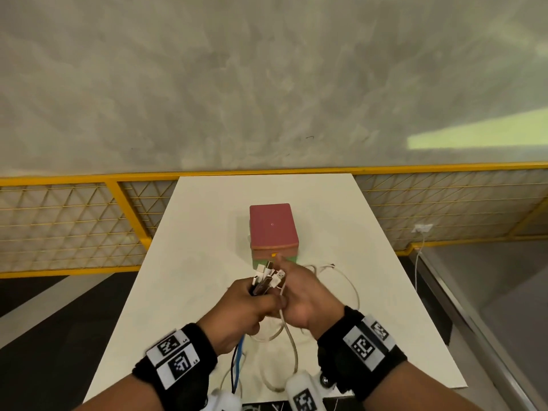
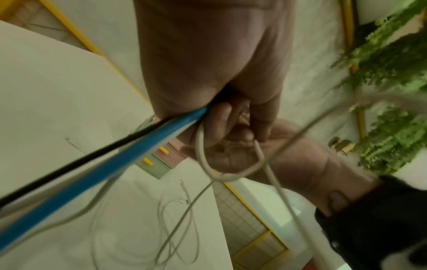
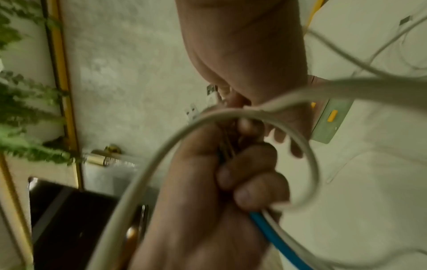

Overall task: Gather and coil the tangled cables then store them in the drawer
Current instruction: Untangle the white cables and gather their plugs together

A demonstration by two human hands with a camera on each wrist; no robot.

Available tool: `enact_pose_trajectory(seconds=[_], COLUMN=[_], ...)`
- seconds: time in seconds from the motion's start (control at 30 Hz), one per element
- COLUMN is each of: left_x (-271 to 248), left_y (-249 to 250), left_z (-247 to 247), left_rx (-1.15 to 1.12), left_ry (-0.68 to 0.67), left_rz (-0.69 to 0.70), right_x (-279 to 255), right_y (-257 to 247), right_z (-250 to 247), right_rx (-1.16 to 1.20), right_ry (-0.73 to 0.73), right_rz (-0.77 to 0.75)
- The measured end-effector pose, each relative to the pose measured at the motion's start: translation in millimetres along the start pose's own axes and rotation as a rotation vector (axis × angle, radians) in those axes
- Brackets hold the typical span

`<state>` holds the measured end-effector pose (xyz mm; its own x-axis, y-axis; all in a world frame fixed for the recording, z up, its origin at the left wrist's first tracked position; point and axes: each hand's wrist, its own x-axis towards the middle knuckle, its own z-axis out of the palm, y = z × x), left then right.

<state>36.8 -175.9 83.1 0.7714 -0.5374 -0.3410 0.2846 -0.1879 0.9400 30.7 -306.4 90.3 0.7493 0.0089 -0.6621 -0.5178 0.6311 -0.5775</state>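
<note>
My left hand (image 1: 252,307) grips a bundle of cable ends (image 1: 265,278), with white and metal plugs sticking out above the fist. A blue cable (image 1: 239,360) and a black cable (image 2: 69,168) hang from the fist toward me. My right hand (image 1: 302,295) presses against the left one, and its thumb and fingers pinch a white cable (image 1: 292,348) at the bundle. In the right wrist view that white cable (image 3: 314,164) loops in front of the left fist (image 3: 208,182). Just behind the hands stands the small drawer box (image 1: 274,226), red on top, with a shut green drawer (image 3: 330,124).
Thin white cable loops (image 1: 350,283) lie on the white table (image 1: 207,232) to the right of my hands. A yellow mesh railing (image 1: 74,218) runs behind the table. A wall socket (image 1: 422,228) with a white cord sits at the far right.
</note>
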Motion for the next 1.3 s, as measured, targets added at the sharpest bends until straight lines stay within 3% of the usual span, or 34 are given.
enact_pose_trajectory(seconds=[0.17, 0.3, 0.4, 0.57, 0.63, 0.73, 0.83, 0.9, 1.0, 1.17, 1.3], left_x=[-17, -39, -51, -56, -57, -54, -43, -33, -22, -7, 1], left_y=[-8, -21, -24, -39, -42, -42, -35, -25, -7, 14, 28], left_z=[-22, -50, -67, -80, -84, -88, -92, -92, -84, -55, -37], left_rx=[0.179, 0.527, 0.693, 0.951, 0.926, 0.666, 0.318, 0.157, 0.012, -0.124, -0.173], left_ry=[-0.234, -0.430, -0.523, -0.615, -0.589, -0.435, -0.193, -0.105, -0.025, 0.022, 0.009], left_rz=[-0.131, -0.267, -0.367, -0.401, -0.406, -0.400, -0.330, -0.250, -0.162, -0.059, -0.016], right_x=[8, 12, 15, 2, -9, -27, -41, -47, -48, -42, -37], right_y=[-35, -62, -75, -98, -100, -73, -19, 12, 41, 66, 56], right_z=[-24, -48, -65, -78, -79, -78, -82, -88, -101, -117, -116], right_rx=[0.217, 0.317, 0.279, 0.178, 0.024, -0.469, -1.000, -1.234, -1.514, -1.748, -1.856], right_ry=[0.057, 0.158, 0.223, 0.244, 0.271, 0.204, 0.025, -0.097, -0.150, -0.282, -0.444], right_rz=[-0.059, -0.083, -0.142, -0.302, -0.392, -0.479, -0.257, -0.083, -0.011, 0.120, 0.143])
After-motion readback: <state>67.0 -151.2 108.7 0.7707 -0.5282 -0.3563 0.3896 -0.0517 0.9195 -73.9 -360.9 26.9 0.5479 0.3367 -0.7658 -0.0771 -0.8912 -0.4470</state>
